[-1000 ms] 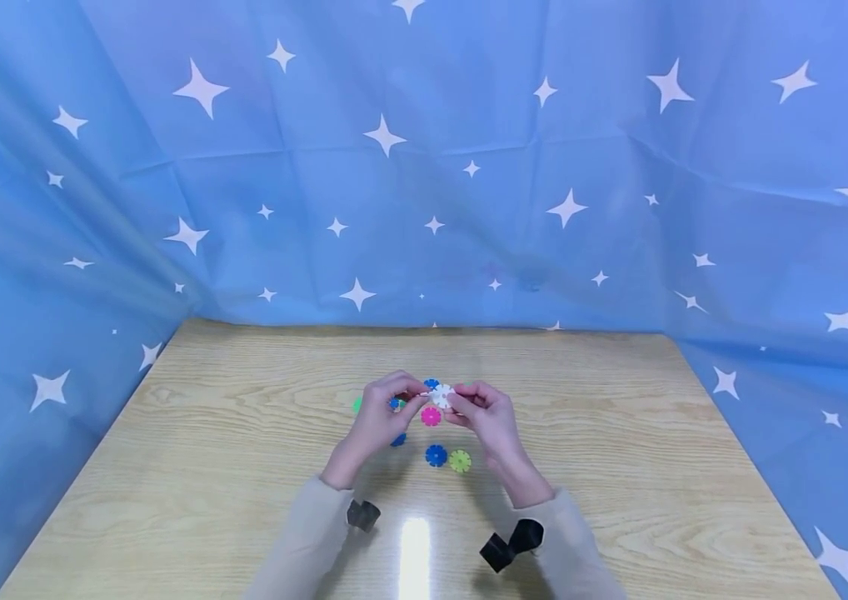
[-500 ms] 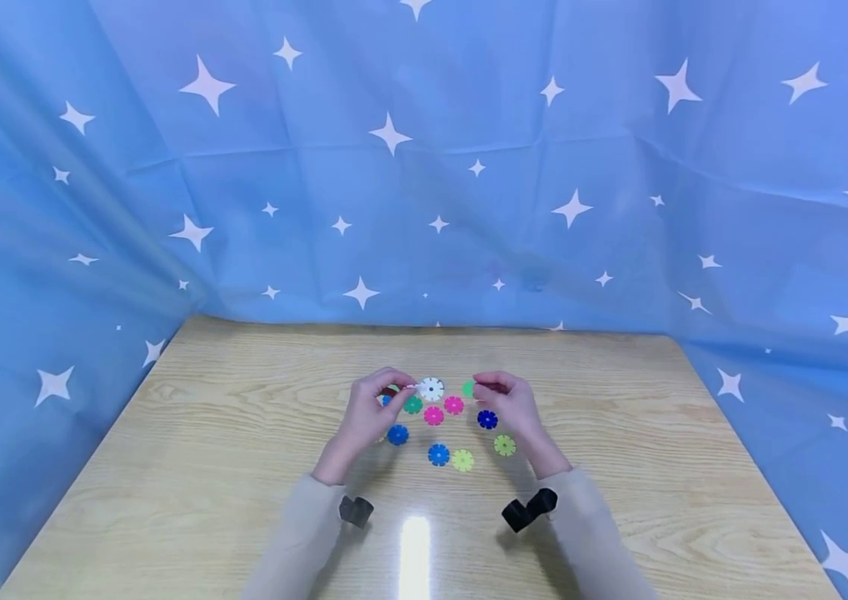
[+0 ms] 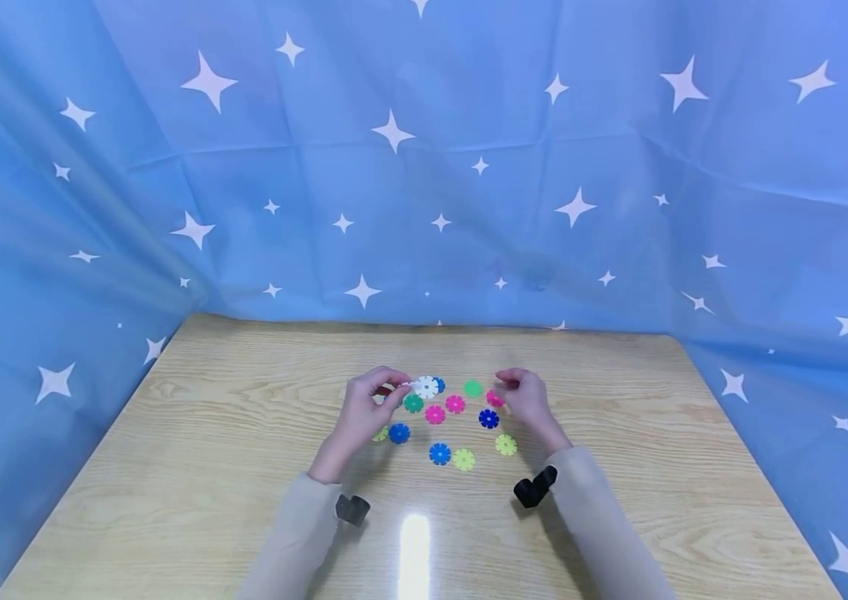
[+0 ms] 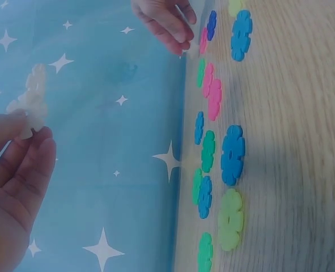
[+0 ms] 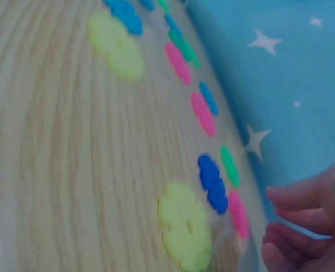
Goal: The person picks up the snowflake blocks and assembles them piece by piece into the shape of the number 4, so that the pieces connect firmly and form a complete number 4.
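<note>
Pinched between thumb and fingers of my left hand (image 3: pixel 364 408) are white notched discs (image 4: pixel 34 102), joined at an angle and raised off the table. My right hand (image 3: pixel 527 398) is by a pink disc (image 5: pixel 238 214) at the right of the spread. Its fingers are loosely bent, with nothing between thumb and fingertips in the right wrist view. Near that hand lie a dark blue disc (image 3: pixel 488 419), a light green disc (image 3: pixel 472 389) and a yellow-green disc (image 5: pixel 184 226). Below the white pieces a teal green disc (image 3: pixel 413 403) lies flat, next to another pink disc (image 3: pixel 435 415).
More notched discs are spread on the wooden table (image 3: pixel 192 467), among them a blue disc (image 3: pixel 440 454) beside a yellow-green one at the front. Another blue disc (image 4: pixel 233 156) lies close to the left forearm. A blue star-printed cloth (image 3: pixel 424 167) hangs behind the table.
Both hands were together at the white discs. My right hand has let go and moved right, towards the pink disc. The left hand has shifted slightly left, still holding the white discs.
</note>
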{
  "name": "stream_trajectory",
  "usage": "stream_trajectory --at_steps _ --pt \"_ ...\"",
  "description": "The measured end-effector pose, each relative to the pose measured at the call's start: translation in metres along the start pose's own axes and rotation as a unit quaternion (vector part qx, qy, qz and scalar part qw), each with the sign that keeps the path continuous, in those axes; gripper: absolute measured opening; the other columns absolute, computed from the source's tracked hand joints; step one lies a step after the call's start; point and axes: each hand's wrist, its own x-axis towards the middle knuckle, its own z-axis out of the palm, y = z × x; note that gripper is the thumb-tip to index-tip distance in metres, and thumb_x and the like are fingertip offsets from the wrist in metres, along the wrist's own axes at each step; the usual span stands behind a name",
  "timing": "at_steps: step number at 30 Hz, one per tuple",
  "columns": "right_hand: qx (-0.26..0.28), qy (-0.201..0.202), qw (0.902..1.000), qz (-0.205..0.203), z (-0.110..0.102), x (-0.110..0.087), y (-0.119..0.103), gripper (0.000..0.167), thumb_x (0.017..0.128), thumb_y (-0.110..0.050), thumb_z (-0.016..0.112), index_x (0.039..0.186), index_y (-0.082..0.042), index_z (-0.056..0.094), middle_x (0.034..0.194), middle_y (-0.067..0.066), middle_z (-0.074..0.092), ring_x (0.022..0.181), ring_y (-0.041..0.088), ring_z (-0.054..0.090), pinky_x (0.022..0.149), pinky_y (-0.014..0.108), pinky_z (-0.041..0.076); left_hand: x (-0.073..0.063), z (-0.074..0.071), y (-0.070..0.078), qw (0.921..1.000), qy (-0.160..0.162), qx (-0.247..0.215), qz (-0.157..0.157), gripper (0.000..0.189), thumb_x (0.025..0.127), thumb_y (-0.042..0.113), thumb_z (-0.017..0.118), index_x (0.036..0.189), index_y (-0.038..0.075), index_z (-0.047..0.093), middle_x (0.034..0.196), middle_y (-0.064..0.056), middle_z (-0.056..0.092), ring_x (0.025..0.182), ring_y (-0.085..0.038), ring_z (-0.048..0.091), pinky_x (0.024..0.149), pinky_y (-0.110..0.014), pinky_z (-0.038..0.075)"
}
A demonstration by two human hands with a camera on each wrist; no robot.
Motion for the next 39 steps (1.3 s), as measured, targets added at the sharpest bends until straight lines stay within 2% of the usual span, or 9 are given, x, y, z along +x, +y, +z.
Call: stream_trajectory --at_steps 5,10,17,26,39 --pt "-0.047 -0.017 0.9987 0.001 0.000 0.005 0.006 0.034 0.082 0.002 0.067 0.114 0.011 0.060 0.107 0.024 0.062 0.097 0.033 0.058 0.081 0.039 0.052 -0.002 0.006 -0.025 1.0000 0.006 -0.005 -0.004 0.007 0.083 -0.005 0.067 0.090 -0.003 0.068 0.083 -0.013 0.068 0.072 -0.025 0.063 0.065 -0.037 0.057" --pt "-0.074 -0.039 0.9965 -0.004 -0.001 0.009 0.009 0.033 0.081 0.001 0.069 0.111 0.012 0.060 0.103 0.023 0.062 0.089 0.030 0.059 0.074 0.036 0.053 -0.003 0.006 -0.032 0.9998 0.008 -0.009 0.014 0.007 0.084 0.000 0.067 0.090 0.003 0.069 0.084 -0.009 0.068 0.074 -0.018 0.064 0.066 -0.029 0.057" --pt "-0.122 -0.059 0.9903 -0.033 -0.004 0.012 0.007 0.025 0.081 0.000 0.069 0.103 0.011 0.063 0.096 0.021 0.063 0.085 0.028 0.059 0.073 0.039 0.053 -0.003 0.004 -0.035 0.9996 0.012 -0.001 0.024 0.006 0.085 0.001 0.067 0.090 0.004 0.069 0.084 -0.005 0.068 0.075 -0.014 0.063 0.066 -0.025 0.056" --pt "-0.143 -0.075 0.9866 -0.022 -0.005 0.013 0.002 0.029 0.077 -0.004 0.074 0.101 0.009 0.064 0.095 0.018 0.063 0.082 0.025 0.057 0.071 0.037 0.052 -0.004 0.002 -0.035 0.9999 0.010 -0.001 0.013 0.006 0.086 0.002 0.067 0.091 0.004 0.069 0.084 -0.006 0.068 0.076 -0.014 0.063 0.067 -0.026 0.056" --pt "-0.162 -0.094 0.9821 -0.021 -0.006 0.013 -0.003 0.017 0.076 -0.001 0.072 0.090 0.005 0.064 0.087 0.015 0.063 0.074 0.023 0.057 0.063 0.033 0.052 -0.004 0.000 -0.034 0.9999 0.015 0.001 0.008 0.008 0.085 0.002 0.067 0.092 0.004 0.069 0.085 -0.004 0.068 0.075 -0.015 0.063 0.067 -0.026 0.056"
